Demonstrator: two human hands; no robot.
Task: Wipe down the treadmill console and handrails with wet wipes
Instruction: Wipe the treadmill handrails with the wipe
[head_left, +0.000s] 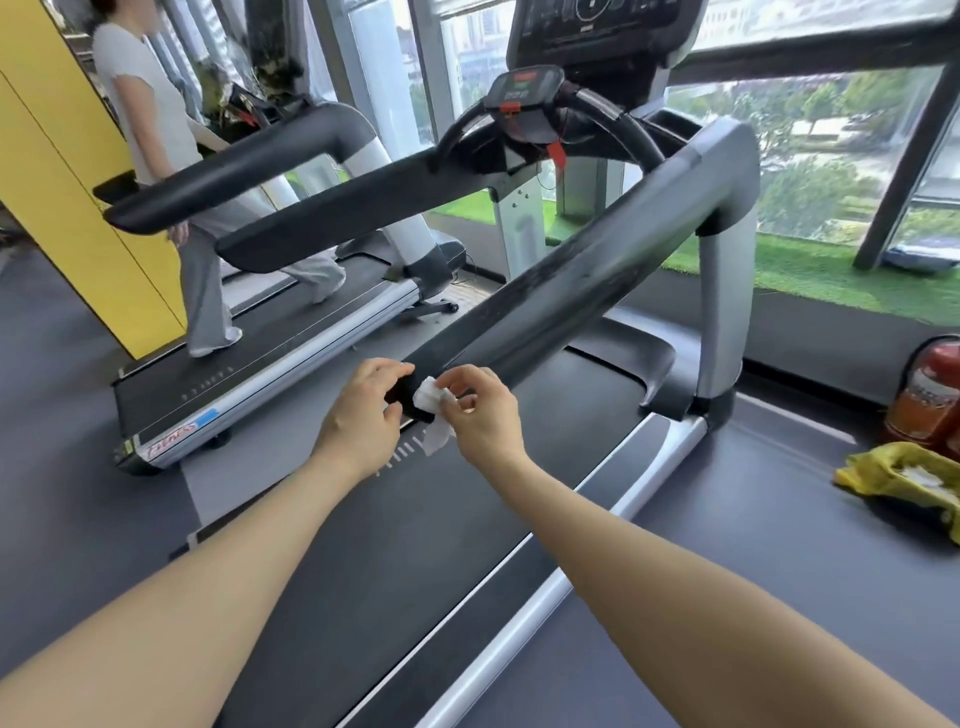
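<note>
A long dark handrail (566, 275) of the treadmill runs from its near end in front of me up to the grey upright. My right hand (480, 410) pinches a white wet wipe (432, 402) against the rail's near end; part of the wipe hangs below. My left hand (363, 410) grips the same end from the left, fingers curled over it. The other handrail (353, 208) lies to the left. The small console (524, 88) with red and green marks sits far up between the rails, under a larger screen (597, 26).
The treadmill belt (415, 545) stretches below my arms. A person (156, 171) walks on the neighbouring treadmill at left. On the floor at right lie a yellow wipes pack (904, 478) and a red fire extinguisher (930, 395). Windows stand ahead.
</note>
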